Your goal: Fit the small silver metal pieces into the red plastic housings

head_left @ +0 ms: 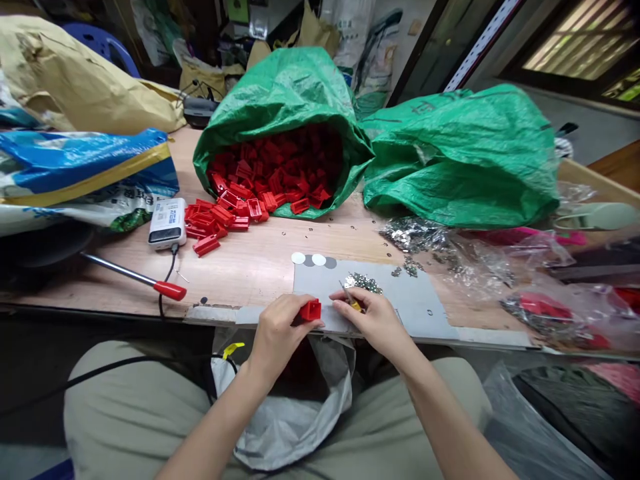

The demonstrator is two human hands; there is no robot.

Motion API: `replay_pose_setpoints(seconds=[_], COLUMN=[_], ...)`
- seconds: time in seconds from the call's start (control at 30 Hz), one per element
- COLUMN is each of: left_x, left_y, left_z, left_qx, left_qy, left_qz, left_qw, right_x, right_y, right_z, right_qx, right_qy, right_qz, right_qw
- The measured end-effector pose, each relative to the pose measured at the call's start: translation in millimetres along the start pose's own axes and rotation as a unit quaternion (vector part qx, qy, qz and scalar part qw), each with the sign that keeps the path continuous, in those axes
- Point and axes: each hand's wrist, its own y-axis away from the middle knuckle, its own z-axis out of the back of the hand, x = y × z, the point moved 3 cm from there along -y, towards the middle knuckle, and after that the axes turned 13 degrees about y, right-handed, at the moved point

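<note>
So our left grip (275,327) is pinching a little red block (311,310) at the front edge of the tabletop (260,267), one end facing us and a good part of it covered by the hold. Our right grip (377,323) is closed around a pointed tool (356,305); we get a thin metal tip and a bit of yellow, but the rest is buried, so we can't say what kind it is. Tool and block are near each other, not touching. Just past it there's a heap of shiny metal bits (364,283) on a grey sheet (417,310), too small to make out singly. Below, a whitish bag (295,433) gapes open between our legs (135,407), too dark inside to read. Farther back, a green bag (295,87) has loose red blocks (213,220) spilling out, the deeper ones lost in shadow. The blue bag (90,160) on the left runs out of view.
</note>
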Motion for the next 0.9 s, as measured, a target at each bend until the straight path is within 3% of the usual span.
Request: replay_pose_setpoints(seconds=[0.1, 0.2, 0.33, 0.53, 0.63, 0.8, 0.9], left_x=[3, 5, 6, 2, 1, 2, 3], left_y=[4, 6, 8, 9, 9, 10, 11], left_z=[0.0, -1.4, -2.4, -1.6, -2.6, -6.0, -7.4], left_qx=[-0.029, -0.047, -0.05, -0.056, -0.05, -0.044, -0.038], left_qy=[-0.008, -0.029, -0.034, -0.041, -0.071, -0.172, -0.206], left_qz=[-0.003, -0.017, -0.024, -0.044, -0.082, -0.206, -0.23], left_qw=[1.0, 0.998, 0.998, 0.997, 0.993, 0.962, 0.95], right_x=[4, 9, 10, 6, 9, 13, 14], right_y=[0, 1, 7, 9, 9, 20, 24], right_z=[-11, -26, -35, -32, -36, -34, -28], right_qx=[-0.007, -0.057, -0.097, -0.111, -0.139, -0.147, -0.15], right_qy=[-0.121, -0.173, -0.174, -0.184, -0.169, -0.125, -0.088], right_qz=[-0.08, -0.101, -0.115, -0.119, -0.097, -0.087, -0.085], right_qw=[0.989, 0.978, 0.973, 0.969, 0.971, 0.977, 0.981])
